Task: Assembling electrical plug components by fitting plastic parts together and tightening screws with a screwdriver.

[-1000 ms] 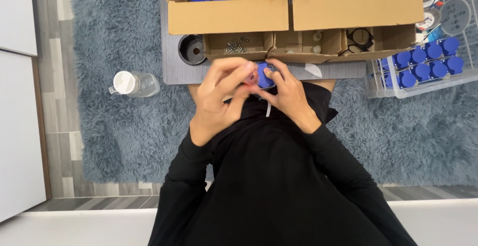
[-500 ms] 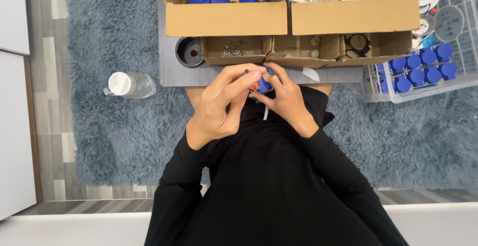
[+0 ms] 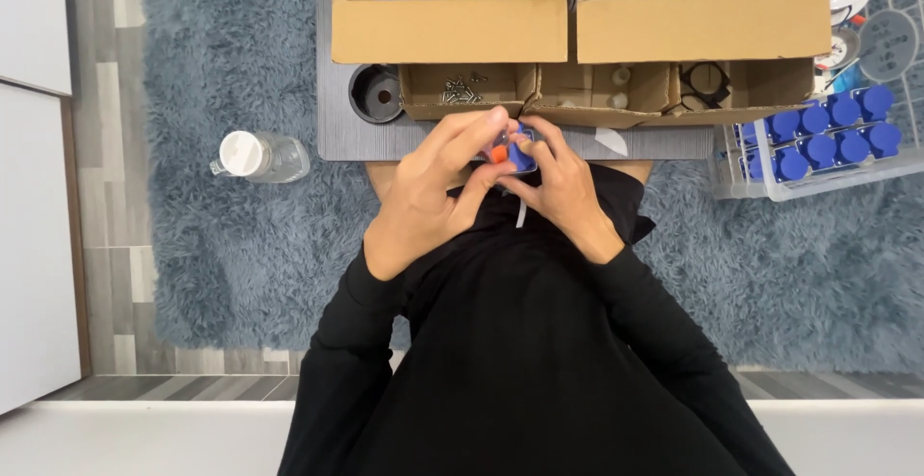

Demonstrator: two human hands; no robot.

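Since a moment ago an orange piece now shows on the small blue part (image 3: pixel 518 154), pinched between left hand (image 3: pixel 438 192) and right hand (image 3: pixel 558 187) fingers.

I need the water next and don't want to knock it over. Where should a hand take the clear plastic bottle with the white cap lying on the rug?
Grip the clear plastic bottle around its body, coming down from above with the left hand. It lies on its side on the shaggy grey-blue rug, cap toward the left, so the rounded body is exposed and the fingers can close across it.
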